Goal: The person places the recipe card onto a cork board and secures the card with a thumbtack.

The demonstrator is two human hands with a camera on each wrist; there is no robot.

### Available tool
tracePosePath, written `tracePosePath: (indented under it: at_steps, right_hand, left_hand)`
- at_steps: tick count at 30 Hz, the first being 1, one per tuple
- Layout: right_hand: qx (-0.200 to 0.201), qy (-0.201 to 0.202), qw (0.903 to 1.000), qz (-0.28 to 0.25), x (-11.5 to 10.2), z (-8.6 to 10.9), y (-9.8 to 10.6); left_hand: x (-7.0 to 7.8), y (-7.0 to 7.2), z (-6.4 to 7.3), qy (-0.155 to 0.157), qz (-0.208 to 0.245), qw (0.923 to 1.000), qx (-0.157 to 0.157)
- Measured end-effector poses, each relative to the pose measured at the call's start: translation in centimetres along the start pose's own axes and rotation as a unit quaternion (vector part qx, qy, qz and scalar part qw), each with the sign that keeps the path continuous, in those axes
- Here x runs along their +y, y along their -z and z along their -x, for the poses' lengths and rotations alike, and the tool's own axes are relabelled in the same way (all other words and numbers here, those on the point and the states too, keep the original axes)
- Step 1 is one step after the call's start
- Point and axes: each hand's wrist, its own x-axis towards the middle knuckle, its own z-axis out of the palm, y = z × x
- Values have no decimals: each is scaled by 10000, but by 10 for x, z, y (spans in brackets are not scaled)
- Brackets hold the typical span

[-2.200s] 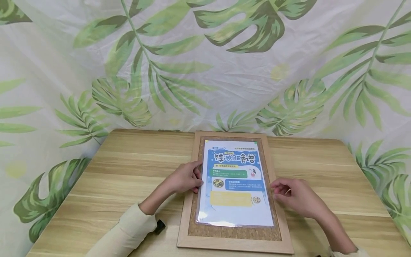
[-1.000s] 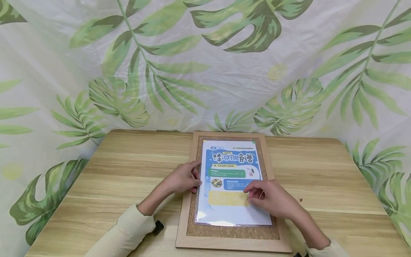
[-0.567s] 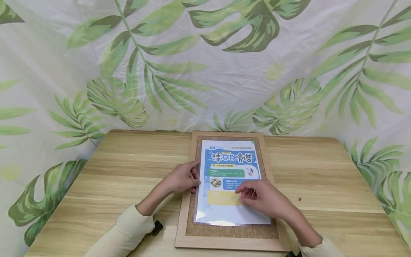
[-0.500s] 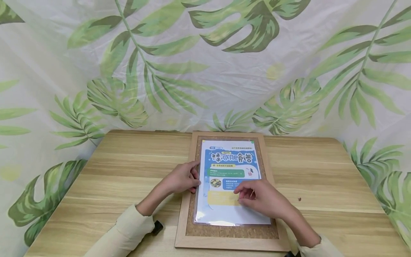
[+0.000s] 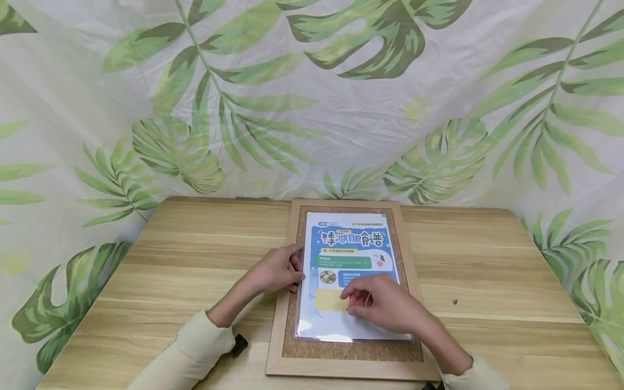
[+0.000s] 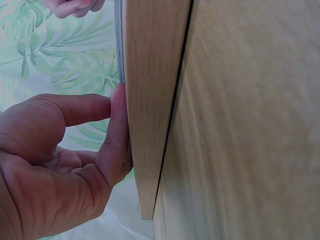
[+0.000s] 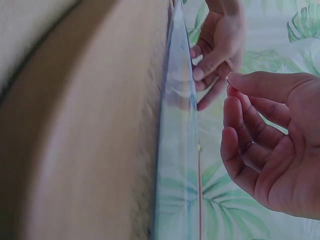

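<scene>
A laminated poster (image 5: pixel 341 325) lies on a wood-framed cork board (image 5: pixel 351 352), with a yellow thumbtack (image 5: pixel 309 214) and a green thumbtack (image 5: pixel 383 215) at its far corners. My left hand (image 5: pixel 278 271) rests its thumb and fingertips on the board along the poster's left edge. Over the poster's lower middle, my right hand (image 5: pixel 385 303) pinches a tiny thumbtack (image 7: pixel 227 79) between thumb and forefinger, its other fingers loosely bent. Only a small shiny bit of that thumbtack shows; the fingers hide the rest. In the right wrist view the pinching fingertips stand apart from the poster's surface.
A small dark reddish thing (image 5: pixel 455 301) lies on the wooden table (image 5: pixel 497 271) to the right of the board. Behind the table hangs a leaf-printed cloth (image 5: pixel 273 108). A black object (image 5: pixel 239 345) shows by the left sleeve.
My right hand has moved left from beside the board's right edge to over the poster, uncovering the small reddish thing on the table. My left hand has stayed at the poster's left edge.
</scene>
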Motion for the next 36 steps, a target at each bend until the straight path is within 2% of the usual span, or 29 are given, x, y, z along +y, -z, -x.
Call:
tracePosePath:
  at_steps: [5, 15, 29, 36]
  right_hand:
    - [-95, 208, 9997, -87, -5, -2, -10]
    - [-554, 220, 9972, -444, -16, -12, -29]
    - [-759, 466, 9946, -531, -25, -21, -50]
    - [-758, 510, 9951, -391, -28, -26, -60]
  left_hand:
    - [-1, 0, -1, 10, 11, 10000, 7]
    - [0, 1, -1, -28, 53, 10000, 12]
    - [0, 1, -2, -23, 3, 10000, -13]
    - [0, 1, -3, 15, 58, 10000, -24]
